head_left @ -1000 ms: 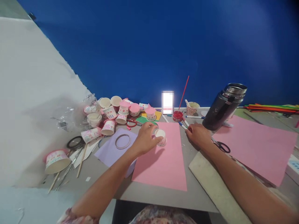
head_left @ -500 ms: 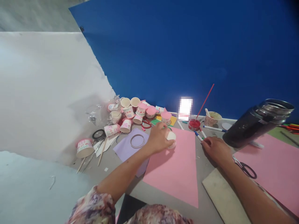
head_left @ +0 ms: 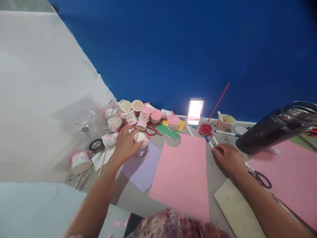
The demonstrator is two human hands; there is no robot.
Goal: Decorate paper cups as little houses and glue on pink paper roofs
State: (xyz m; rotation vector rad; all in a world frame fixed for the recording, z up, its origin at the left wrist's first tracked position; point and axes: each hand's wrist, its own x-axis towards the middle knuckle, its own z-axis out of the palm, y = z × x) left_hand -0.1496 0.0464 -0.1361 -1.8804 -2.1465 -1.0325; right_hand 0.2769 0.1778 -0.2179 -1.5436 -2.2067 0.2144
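My left hand (head_left: pixel 126 144) grips a small white paper cup (head_left: pixel 141 139) and holds it over the lilac sheet (head_left: pixel 143 167), just above a tape ring (head_left: pixel 143 154). My right hand (head_left: pixel 228 158) rests on the grey table (head_left: pixel 131 195) beside the pink sheet (head_left: pixel 182 173), fingers curled, close to some marker pens (head_left: pixel 210 141); I cannot make out whether it holds one.
A heap of decorated paper cups (head_left: pixel 138 115) lies at the back left. A red paint pot (head_left: pixel 204 129) with a brush, a patterned cup (head_left: pixel 224 122), a black flask (head_left: pixel 274 130), scissors (head_left: pixel 260 177) and a second pink sheet (head_left: pixel 294 175) are on the right.
My left hand carried the white cup leftward, off the pink sheet and over the lilac sheet. The right hand stayed in place. The view shifted.
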